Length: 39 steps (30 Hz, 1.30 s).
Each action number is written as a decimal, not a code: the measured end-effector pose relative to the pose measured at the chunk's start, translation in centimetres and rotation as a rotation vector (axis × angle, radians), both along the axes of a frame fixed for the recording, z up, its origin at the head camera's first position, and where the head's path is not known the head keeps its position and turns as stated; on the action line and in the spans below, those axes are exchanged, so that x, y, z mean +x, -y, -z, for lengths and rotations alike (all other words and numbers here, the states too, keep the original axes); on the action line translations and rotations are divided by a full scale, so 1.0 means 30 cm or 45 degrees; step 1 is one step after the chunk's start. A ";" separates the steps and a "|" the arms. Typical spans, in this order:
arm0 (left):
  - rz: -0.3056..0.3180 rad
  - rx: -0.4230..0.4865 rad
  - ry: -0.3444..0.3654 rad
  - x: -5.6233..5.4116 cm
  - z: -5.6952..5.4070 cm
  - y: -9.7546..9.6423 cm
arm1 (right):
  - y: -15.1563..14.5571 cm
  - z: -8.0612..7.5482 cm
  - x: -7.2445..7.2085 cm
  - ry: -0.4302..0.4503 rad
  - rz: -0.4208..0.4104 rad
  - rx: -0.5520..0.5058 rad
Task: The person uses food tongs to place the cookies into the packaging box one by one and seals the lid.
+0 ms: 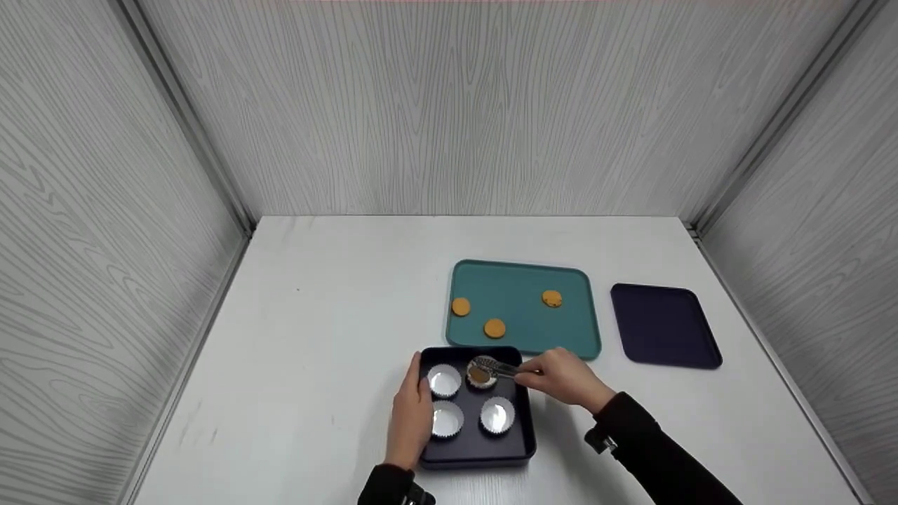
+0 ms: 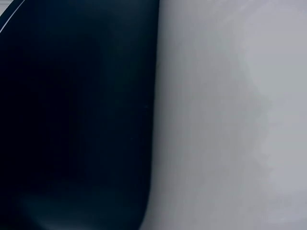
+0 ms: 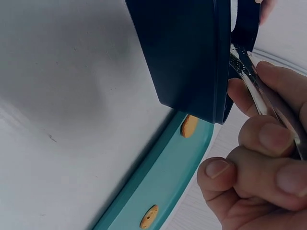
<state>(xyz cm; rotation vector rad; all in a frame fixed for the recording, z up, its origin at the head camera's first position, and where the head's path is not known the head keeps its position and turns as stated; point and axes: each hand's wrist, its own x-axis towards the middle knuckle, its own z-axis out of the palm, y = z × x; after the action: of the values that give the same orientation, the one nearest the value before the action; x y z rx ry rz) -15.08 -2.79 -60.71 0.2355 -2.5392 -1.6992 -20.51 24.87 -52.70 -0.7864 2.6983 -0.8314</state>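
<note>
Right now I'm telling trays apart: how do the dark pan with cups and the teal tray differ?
The dark pan is deep-walled; the teal tray has a low rim. The pan carries four fluted cups; the teal tray bears three orange discs. The left hand holds the pan, while no hand holds the teal tray. Both have rounded corners.

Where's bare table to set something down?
Biggest patch: between left wall and dark pan. Also: behind teal tray, up to back wall. Navy tray is bare too. Crowded: that pan, with four cups, tongs, left hand, right hand.
</note>
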 end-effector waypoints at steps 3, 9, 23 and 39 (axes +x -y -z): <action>-0.006 0.002 0.013 0.006 0.001 0.002 | 0.007 0.001 0.004 -0.023 0.008 0.016; -0.008 0.008 0.011 0.001 0.006 0.007 | 0.017 -0.007 0.002 -0.065 0.027 0.036; -0.008 0.013 0.001 0.020 -0.001 0.022 | -0.016 -0.026 0.016 -0.080 0.070 0.002; -0.008 -0.014 0.014 0.023 0.000 0.022 | -0.112 -0.035 -0.029 -0.242 0.299 -0.088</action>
<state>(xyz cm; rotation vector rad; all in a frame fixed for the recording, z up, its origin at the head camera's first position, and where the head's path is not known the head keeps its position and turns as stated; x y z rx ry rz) -14.40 -3.44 -60.71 0.2531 -2.5519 -1.6863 -21.37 28.23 -51.64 -0.5967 2.9882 -0.9491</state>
